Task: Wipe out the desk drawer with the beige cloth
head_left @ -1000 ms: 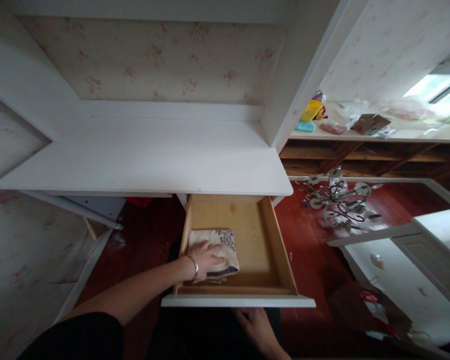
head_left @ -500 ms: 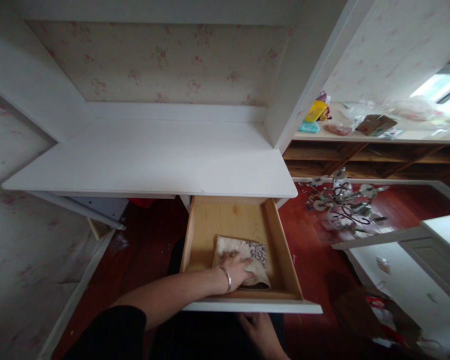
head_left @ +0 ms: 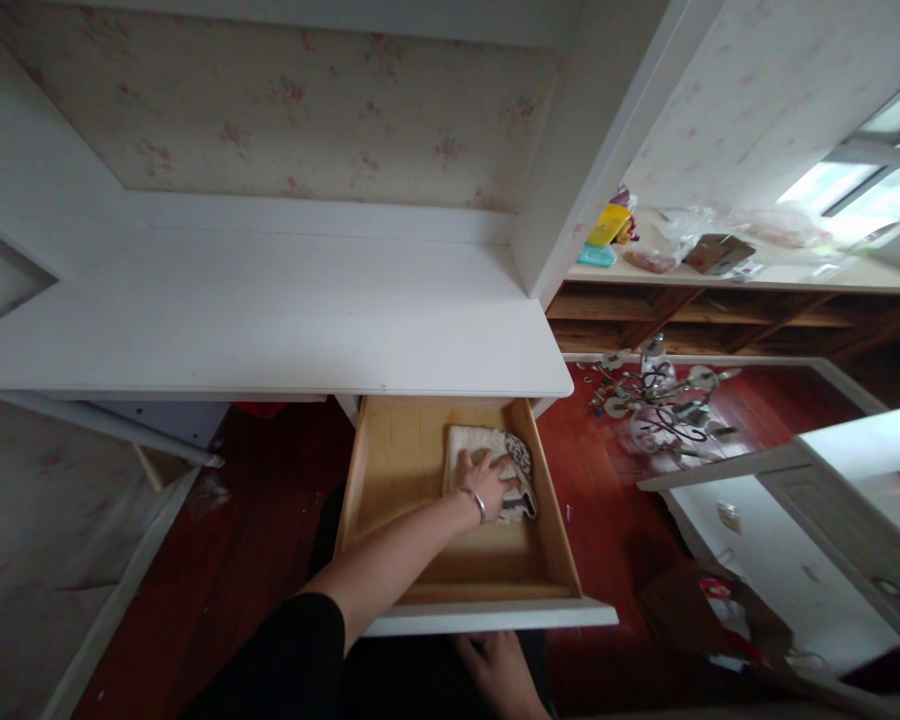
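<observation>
My left grip (head_left: pixel 489 480), fingers splayed, presses cloth (head_left: pixel 477 438) onto the drawer (head_left: pixel 401 465), likely for contact; my right grip (head_left: pixel 504 668), part-hidden, I cannot tell.

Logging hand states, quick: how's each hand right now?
Left hand: open, spread on the cloth in the drawer.
Right hand: below the drawer's front; cannot tell whether open or closed.

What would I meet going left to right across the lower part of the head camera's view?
Red object under the desk → patterned cloth beneath the left hand, inside the open drawer → chandelier on the floor → round knob on the white cabinet.
</observation>
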Tool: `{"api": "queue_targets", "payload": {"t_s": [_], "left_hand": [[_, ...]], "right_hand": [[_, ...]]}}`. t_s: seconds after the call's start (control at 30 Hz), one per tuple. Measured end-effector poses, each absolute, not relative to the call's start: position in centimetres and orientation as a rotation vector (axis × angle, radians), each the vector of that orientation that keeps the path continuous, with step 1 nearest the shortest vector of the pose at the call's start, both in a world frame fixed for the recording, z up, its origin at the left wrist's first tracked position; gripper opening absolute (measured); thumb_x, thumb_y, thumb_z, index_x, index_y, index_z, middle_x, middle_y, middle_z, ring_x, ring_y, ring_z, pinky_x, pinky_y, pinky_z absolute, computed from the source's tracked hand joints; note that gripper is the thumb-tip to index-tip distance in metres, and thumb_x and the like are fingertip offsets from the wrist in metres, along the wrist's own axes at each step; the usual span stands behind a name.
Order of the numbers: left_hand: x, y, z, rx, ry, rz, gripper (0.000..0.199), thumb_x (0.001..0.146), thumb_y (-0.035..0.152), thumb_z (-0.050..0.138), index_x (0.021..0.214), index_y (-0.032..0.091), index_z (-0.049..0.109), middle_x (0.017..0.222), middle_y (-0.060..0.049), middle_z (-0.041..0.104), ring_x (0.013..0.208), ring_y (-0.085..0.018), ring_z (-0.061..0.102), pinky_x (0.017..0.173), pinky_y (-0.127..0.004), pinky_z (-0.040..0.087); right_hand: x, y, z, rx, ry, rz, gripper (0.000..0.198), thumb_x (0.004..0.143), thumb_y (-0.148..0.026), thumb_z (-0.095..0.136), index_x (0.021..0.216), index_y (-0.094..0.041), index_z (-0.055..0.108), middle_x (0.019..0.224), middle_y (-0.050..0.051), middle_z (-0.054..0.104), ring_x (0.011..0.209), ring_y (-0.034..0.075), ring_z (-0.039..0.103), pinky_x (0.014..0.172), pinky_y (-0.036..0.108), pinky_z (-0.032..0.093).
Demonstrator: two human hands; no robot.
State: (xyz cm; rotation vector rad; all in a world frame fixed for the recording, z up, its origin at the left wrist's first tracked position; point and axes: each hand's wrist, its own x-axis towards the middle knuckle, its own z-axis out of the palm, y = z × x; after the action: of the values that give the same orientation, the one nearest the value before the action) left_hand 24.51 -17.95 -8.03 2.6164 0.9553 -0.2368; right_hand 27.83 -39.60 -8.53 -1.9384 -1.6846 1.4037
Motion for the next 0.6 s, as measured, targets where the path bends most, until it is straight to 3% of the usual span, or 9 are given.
{"api": "queue_targets", "payload": {"t_s": [0.27, 0.6], "left_hand": [[23.6, -13.8, -7.7, 2.52, 1.222, -0.192, 0.055, 0.083, 0.036, 0.045, 0.135, 0.051, 0.039, 0.156, 0.005, 0.021, 0.135, -0.037, 0.017, 0.096, -0.068, 0.022], [10.3, -12.1, -6.3, 2.443, 1.425, -0.294, 0.057, 0.08, 0.031, 0.05, 0.132, 0.052, 0.043, 0.153, 0.01, 0.027, 0.133, -0.033, 0.028, 0.101, -0.058, 0.03]], "right_hand": [[28.1, -39.7, -9.5, -1.909, -1.681, 1.4, 0.046, 0.091, -0.05, 0.043, 0.071, -0.019, 0.071, 0.078, 0.008, 0.071, 0.081, 0.026, 0.064, 0.076, 0.032, 0.042], [28.3, -39.3, -9.2, -1.88, -1.668, 1.483, 0.051, 0.09, -0.051, 0.037, 0.073, -0.017, 0.071, 0.08, 0.009, 0.071, 0.082, 0.027, 0.063, 0.077, 0.034, 0.043]]}}
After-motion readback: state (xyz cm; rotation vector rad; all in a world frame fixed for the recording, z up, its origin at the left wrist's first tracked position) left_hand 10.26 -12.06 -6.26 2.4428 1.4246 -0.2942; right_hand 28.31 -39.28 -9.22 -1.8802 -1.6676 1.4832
